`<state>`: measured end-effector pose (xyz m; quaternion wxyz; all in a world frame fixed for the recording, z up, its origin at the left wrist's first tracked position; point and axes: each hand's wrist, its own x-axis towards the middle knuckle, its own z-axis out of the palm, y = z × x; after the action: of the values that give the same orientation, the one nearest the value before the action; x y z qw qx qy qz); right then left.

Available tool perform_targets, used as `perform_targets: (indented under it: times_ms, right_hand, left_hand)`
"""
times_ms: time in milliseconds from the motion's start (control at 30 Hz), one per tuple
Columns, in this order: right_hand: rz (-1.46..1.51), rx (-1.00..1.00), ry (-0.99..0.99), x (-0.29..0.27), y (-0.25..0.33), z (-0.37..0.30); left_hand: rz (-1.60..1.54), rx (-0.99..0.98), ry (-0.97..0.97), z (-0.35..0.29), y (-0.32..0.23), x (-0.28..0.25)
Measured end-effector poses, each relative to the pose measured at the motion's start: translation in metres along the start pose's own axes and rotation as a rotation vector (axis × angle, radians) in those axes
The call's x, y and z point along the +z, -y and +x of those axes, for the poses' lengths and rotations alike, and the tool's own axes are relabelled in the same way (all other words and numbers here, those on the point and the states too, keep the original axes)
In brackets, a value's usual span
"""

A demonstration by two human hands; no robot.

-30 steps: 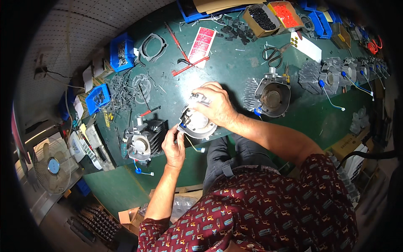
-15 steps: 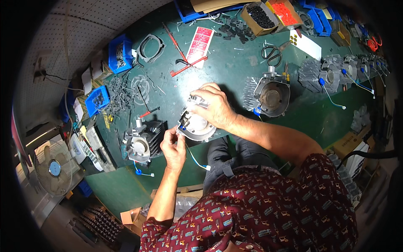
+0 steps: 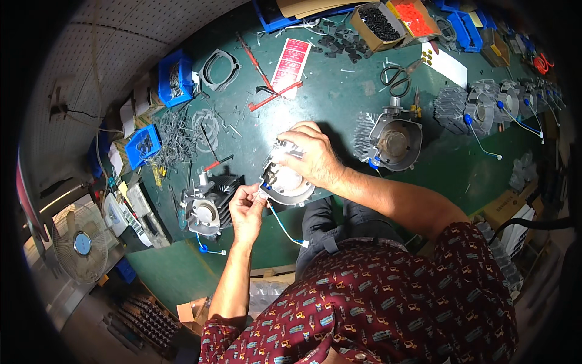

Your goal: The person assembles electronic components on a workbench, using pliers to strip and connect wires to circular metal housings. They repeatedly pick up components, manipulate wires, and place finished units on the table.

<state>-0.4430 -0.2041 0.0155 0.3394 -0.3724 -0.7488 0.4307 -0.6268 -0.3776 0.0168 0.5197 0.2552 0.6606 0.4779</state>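
Note:
In the middle of the bench, my right hand [image 3: 314, 159] is wrapped over the top of a grey metal motor housing [image 3: 294, 197], holding it tilted. Its round inside faces up, brightly lit. My left hand [image 3: 247, 213] is closed in a pinch at the housing's lower left rim; what lies between the fingertips is too small to make out. Beside those fingertips a thin white and blue cable [image 3: 280, 224] leaves the housing and hangs past the bench edge, with a small white connector at its end.
Finned housings stand to the left [image 3: 206, 212] and right [image 3: 393, 142], with a row [image 3: 482, 109] farther right. Red-handled tools [image 3: 276, 96], a red and white label sheet [image 3: 291, 64], scissors [image 3: 397, 79], loose pins [image 3: 173, 136] and blue bins [image 3: 176, 79] lie across the bench [image 3: 242, 127].
The view has shifted slightly. Both hands stay at the same housing, the left fingertips still at its lower left rim; little else differs.

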Motion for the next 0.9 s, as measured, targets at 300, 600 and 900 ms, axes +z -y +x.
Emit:
perform_targets:
  times_ms: [300, 600, 900]
  right_hand:
    - [-0.019, -0.007, 0.008, 0.002, 0.001, 0.000]
    - [-0.036, -0.011, -0.008, 0.002, 0.001, 0.000]
    - [-0.010, -0.012, 0.000, -0.001, -0.002, 0.004]
  left_hand:
    - [0.209, 0.044, -0.044, 0.005, -0.012, 0.008]
    - [0.014, -0.136, 0.003, 0.000, -0.025, 0.005]
    - [-0.058, -0.011, -0.002, 0.002, -0.006, 0.005]
